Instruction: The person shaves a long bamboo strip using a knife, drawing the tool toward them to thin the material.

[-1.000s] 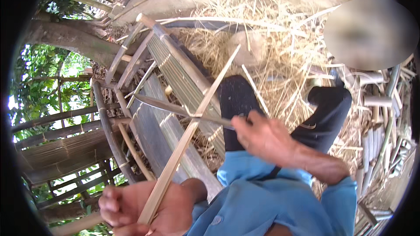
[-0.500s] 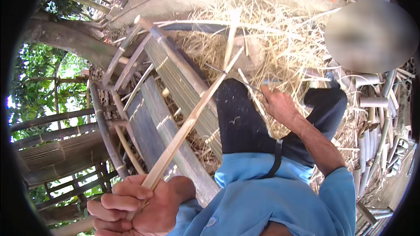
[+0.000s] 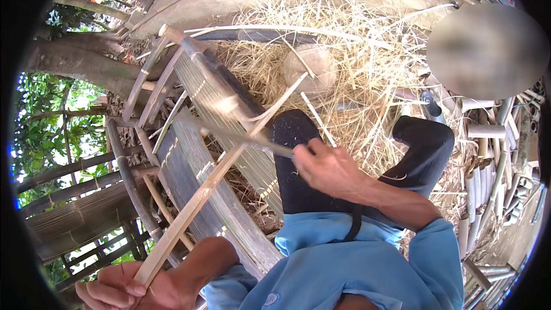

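Long pale bamboo strip [image 3: 212, 181] slanting up from lower left; thin blade [image 3: 252, 140] laid across its middle

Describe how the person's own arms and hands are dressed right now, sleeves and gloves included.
Both hands are bare, with no gloves: the left hand and the right hand. No watch or rings show. The forearms are uncovered; light blue fabric sleeves are pushed up toward the elbows. The blue top has a small round emblem.

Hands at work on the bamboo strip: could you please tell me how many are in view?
2. The left hand grips the bamboo strip at lower left; the right hand, at centre, holds a blade against it.
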Tool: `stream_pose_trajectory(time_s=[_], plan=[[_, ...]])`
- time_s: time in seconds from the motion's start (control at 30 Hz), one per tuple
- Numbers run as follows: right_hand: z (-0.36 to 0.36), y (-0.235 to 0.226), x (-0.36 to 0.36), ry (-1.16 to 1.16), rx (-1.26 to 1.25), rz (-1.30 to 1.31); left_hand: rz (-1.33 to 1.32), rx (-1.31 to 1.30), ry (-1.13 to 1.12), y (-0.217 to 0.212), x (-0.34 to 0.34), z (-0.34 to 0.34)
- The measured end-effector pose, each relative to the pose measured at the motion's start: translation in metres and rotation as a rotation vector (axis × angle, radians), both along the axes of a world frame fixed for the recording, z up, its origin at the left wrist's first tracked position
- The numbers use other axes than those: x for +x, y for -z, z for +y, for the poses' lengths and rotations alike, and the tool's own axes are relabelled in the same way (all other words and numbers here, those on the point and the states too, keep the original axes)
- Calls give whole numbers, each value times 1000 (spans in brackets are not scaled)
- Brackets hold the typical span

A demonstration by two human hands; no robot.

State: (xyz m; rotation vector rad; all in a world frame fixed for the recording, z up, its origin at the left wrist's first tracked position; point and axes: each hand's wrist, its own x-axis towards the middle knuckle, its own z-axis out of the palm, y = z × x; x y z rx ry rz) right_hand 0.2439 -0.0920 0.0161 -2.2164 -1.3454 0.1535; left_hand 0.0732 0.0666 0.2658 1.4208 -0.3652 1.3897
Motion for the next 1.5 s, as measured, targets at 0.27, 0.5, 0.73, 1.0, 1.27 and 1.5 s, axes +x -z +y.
stream_pose_trajectory(time_s=[0.27, 0.5, 0.73, 1.0, 1.27, 1.5], plan=[[-23, 166, 110, 336, -420, 236, -1, 28, -405, -7, 22, 8], [-15, 47, 54, 251, 69, 475, -187, 191, -333, 3, 1, 13], [-27, -94, -40, -135, 287, 190, -428, 245, -718, 20, 29, -26], [-55, -98, -63, -212, 333, 98, -531, -13, -658, 40, 34, -56], [-46, -86, -59, -179, 271, 46, -512, 127, -863, 30, 25, -46], [-43, -76, -49, -124, 207, 13, -448, 209, -732, 36, 16, -30]])
